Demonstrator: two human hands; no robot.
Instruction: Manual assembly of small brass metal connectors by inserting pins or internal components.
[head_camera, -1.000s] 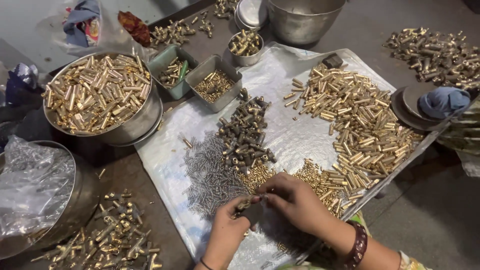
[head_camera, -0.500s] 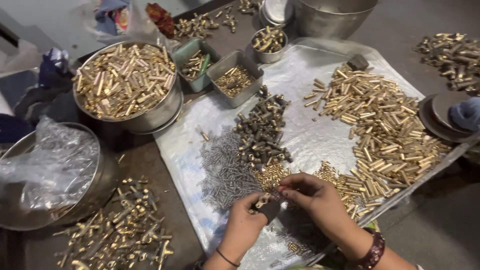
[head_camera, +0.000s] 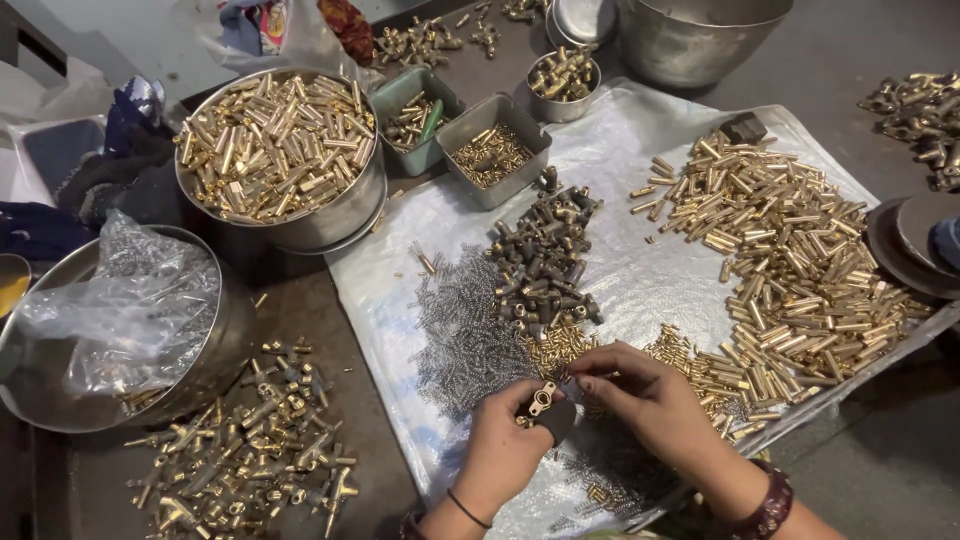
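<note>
My left hand (head_camera: 505, 440) holds a small brass fitting (head_camera: 541, 398) together with a dark part, low in the middle of the view. My right hand (head_camera: 640, 395) is just to its right, fingertips pinched near the fitting over a little heap of small brass pieces (head_camera: 556, 347). Both hands work above a white plastic sheet (head_camera: 620, 160). On the sheet lie a patch of thin grey springs (head_camera: 462, 335), a pile of dark grey fittings (head_camera: 545, 258) and a large pile of brass tubes (head_camera: 790, 260).
A steel bowl of brass tubes (head_camera: 275, 150) stands at upper left, with two green trays (head_camera: 492, 145) beside it. A bowl lined with clear plastic (head_camera: 120, 320) sits at left, above loose brass valves (head_camera: 250, 445). A big steel bowl (head_camera: 700, 35) is at the top.
The view has shifted so the scene sits further right and lower. My hands stay together at the sheet's near edge, turning the small fitting between them.
</note>
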